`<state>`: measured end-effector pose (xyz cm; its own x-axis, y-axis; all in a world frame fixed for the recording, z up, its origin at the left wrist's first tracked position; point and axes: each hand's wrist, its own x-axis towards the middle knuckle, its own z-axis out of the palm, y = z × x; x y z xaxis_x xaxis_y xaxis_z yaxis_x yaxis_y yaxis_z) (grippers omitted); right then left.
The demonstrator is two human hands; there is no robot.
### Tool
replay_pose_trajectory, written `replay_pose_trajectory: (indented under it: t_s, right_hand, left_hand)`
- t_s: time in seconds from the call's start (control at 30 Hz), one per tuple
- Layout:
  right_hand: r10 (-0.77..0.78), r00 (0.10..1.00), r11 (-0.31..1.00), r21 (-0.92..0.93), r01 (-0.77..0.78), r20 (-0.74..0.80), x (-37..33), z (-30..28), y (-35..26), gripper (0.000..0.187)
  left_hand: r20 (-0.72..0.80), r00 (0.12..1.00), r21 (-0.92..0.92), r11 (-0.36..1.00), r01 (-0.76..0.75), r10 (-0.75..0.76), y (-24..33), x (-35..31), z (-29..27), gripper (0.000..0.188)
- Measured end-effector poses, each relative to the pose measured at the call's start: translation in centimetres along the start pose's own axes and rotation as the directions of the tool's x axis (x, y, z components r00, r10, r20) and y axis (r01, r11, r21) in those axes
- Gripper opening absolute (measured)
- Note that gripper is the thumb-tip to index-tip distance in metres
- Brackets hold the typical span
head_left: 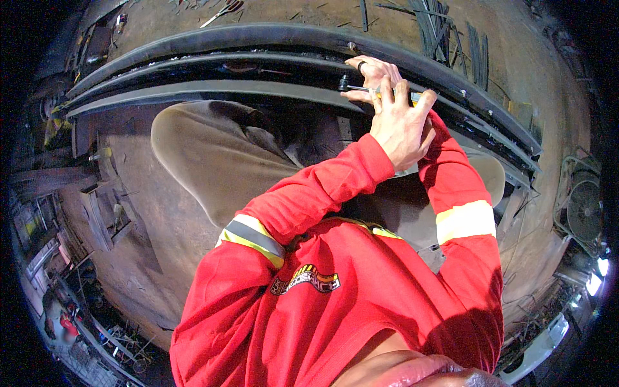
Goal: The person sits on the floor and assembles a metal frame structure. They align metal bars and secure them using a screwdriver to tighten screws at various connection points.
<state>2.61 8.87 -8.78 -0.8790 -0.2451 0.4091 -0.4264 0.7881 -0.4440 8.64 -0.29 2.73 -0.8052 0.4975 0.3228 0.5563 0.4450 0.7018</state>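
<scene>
My left hand [403, 126] is closed around a tool [343, 82] with a dark round head, a thin metal shaft and a bit of yellow handle. Its exact kind is not clear. Behind it, my right hand [377, 71], with a dark ring, has its fingers stretched out and apart over the long metal beams [225, 84]. The tool's head points left, between the right hand's fingertips. My left hand partly hides the right palm, so any contact there cannot be told. A bolt-like piece [352, 46] stands on the far beam, just beyond the right fingers.
The beams curve across in front of my bent legs [219, 155]. Dark metal strips [435, 29] lie on the floor beyond, as do red-handled scissors or pliers [224, 11]. A round fan [583, 197] stands at right; a metal frame [103, 216] sits at left.
</scene>
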Motion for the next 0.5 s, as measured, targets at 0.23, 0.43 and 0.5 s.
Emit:
replay_pose_trajectory:
  t_s: [0.23, 0.43, 0.5]
  right_hand:
    - [0.023, 0.999, 1.0, 0.008, -0.024, 0.045, 0.2, 0.2, 0.2, 0.06]
    - [0.086, 0.992, 0.99, 0.104, -0.095, 0.088, 0.3, -1.8, 0.5, 0.05]
    - [0.11, 0.873, 0.942, 0.23, -0.244, 0.476, 3.4, -4.3, 0.9, 0.047]
  left_hand:
    - [0.137, 0.99, 0.198, 0.979, -0.041, 0.013, -0.9, 0.7, -0.2, 0.047]
    - [0.041, 0.993, 0.117, 0.986, -0.115, 0.111, -1.2, 0.8, -0.6, 0.036]
    - [-0.067, 0.986, 0.061, 0.987, -0.148, 0.152, -1.1, 0.9, -0.3, 0.024]
